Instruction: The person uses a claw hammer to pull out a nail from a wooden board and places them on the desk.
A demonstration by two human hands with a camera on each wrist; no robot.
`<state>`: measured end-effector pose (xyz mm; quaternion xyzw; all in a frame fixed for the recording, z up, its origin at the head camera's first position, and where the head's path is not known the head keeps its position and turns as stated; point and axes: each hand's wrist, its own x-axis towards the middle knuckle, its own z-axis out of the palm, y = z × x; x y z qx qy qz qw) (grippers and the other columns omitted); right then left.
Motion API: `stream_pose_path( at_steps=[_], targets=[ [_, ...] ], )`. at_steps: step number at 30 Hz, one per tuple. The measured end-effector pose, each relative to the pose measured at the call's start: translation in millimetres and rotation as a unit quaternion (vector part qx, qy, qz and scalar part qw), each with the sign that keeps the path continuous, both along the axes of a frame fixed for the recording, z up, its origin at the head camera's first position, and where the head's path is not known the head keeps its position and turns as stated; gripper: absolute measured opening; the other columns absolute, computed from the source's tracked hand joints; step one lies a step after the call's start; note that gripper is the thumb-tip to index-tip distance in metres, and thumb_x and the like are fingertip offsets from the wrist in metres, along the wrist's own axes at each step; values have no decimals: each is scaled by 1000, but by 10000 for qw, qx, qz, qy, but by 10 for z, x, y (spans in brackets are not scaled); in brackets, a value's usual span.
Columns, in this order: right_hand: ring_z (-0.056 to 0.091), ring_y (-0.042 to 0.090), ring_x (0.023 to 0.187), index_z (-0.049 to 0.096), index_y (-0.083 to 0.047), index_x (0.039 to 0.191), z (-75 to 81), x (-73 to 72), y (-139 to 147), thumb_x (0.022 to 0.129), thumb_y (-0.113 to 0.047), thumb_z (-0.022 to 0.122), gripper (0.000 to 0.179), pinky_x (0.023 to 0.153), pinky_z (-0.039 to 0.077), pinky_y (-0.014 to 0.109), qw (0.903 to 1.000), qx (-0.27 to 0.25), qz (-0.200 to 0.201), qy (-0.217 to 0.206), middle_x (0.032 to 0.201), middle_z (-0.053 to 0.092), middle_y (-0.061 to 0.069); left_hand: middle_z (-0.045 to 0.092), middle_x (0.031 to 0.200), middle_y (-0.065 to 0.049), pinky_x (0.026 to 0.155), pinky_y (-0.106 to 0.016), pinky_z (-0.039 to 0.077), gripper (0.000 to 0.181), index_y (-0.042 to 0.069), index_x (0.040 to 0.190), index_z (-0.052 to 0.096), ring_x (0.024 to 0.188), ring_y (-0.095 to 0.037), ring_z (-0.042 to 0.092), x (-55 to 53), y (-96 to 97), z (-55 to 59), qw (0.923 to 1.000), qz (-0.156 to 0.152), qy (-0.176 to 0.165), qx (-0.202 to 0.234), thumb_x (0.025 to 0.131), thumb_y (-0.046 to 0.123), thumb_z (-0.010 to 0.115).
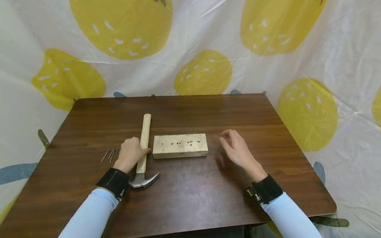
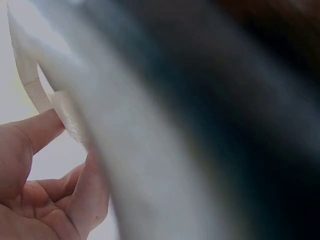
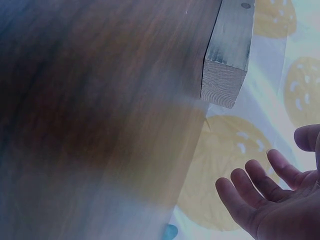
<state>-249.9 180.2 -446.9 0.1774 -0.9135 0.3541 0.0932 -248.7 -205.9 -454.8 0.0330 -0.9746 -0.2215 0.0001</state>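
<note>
My left hand (image 1: 130,154) grips the wooden handle of a claw hammer (image 1: 145,129), thumb on one side and fingers on the other. The hammer lies with its handle pointing away and its steel claw head (image 1: 143,181) toward me. Up close in the left wrist view, the blurred metal head (image 2: 135,140) covers much of the picture. A pale wooden block (image 1: 180,150) with several dark holes or marks on top sits right of the hammer. My right hand (image 1: 238,150) is apart from the block, to its right, fingers loosely bent and holding nothing.
Several nails (image 1: 111,154) lie on the brown wooden table (image 1: 190,205), left of my left hand. Behind the table hangs a white sheet (image 1: 196,39) with yellow fruit shapes. The table's front edge runs close below both forearms.
</note>
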Motion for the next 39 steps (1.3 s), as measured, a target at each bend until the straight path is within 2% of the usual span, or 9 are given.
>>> stream_pose_path(
  at_steps=[6, 14, 20, 24, 28, 31, 35, 39],
  targets=[
    [55, 28, 110, 56, 0, 122, 50, -21, 29, 103, -24, 52, 31, 89, 42, 39, 10000, 80, 2, 39, 116, 55, 9, 52, 66, -8, 46, -31, 42, 44, 4, 72, 55, 59, -24, 57, -14, 17, 63, 9999, -13, -108, -19, 83, 41, 76],
    [55, 33, 112, 56, 2, 123, 84, -55, 183, 103, -24, 52, 32, 89, 42, 41, 9997, 237, -46, 42, 118, 55, 13, 47, 61, -3, 46, -29, 39, 48, 7, 66, 53, 56, -20, 50, -39, -20, 205, 9995, -76, -299, -105, 86, 46, 71],
    [54, 34, 114, 55, 2, 124, 100, -50, 362, 103, -24, 52, 34, 92, 40, 42, 9987, 473, -163, -28, 119, 55, 15, 50, 61, -4, 47, -30, 39, 47, 4, 67, 57, 57, -22, 52, -52, -116, 297, 9997, -94, -222, 8, 88, 44, 69],
    [51, 36, 119, 53, 4, 128, 115, -53, 473, 104, -24, 51, 38, 96, 38, 45, 9975, 644, -255, -137, 124, 53, 17, 63, 77, -11, 55, -34, 44, 44, -1, 88, 67, 69, -28, 61, -54, -217, 335, 9997, -221, 12, 34, 90, 44, 67],
    [47, 37, 124, 48, 7, 135, 112, -53, 560, 104, -25, 49, 44, 99, 36, 46, 9953, 877, -300, -265, 131, 51, 21, 65, 99, -16, 72, -43, 47, 46, -3, 108, 66, 90, -34, 63, -50, -350, 322, 9978, -541, 332, 198, 94, 41, 63],
    [44, 37, 128, 44, 6, 140, 94, -47, 608, 105, -28, 47, 49, 102, 34, 46, 9929, 1075, -304, -420, 137, 46, 22, 63, 104, -18, 80, -46, 45, 41, -3, 111, 66, 98, -36, 60, -20, -465, 276, 9935, -756, 744, 421, 97, 35, 62],
    [38, 37, 134, 37, 4, 146, 59, -40, 678, 105, -28, 45, 53, 106, 29, 47, 9878, 1400, -332, -592, 145, 39, 21, 62, 105, -17, 82, -47, 44, 34, -1, 109, 67, 99, -36, 59, 49, -593, 224, 9859, -804, 1344, 588, 98, 31, 61],
    [32, 38, 138, 33, 5, 149, 47, -36, 740, 105, -27, 46, 55, 109, 24, 47, 9839, 1652, -352, -593, 150, 32, 21, 60, 112, -18, 86, -49, 42, 35, -1, 111, 65, 106, -38, 56, 113, -691, 202, 9825, -796, 1582, 574, 100, 31, 59]
  ],
)
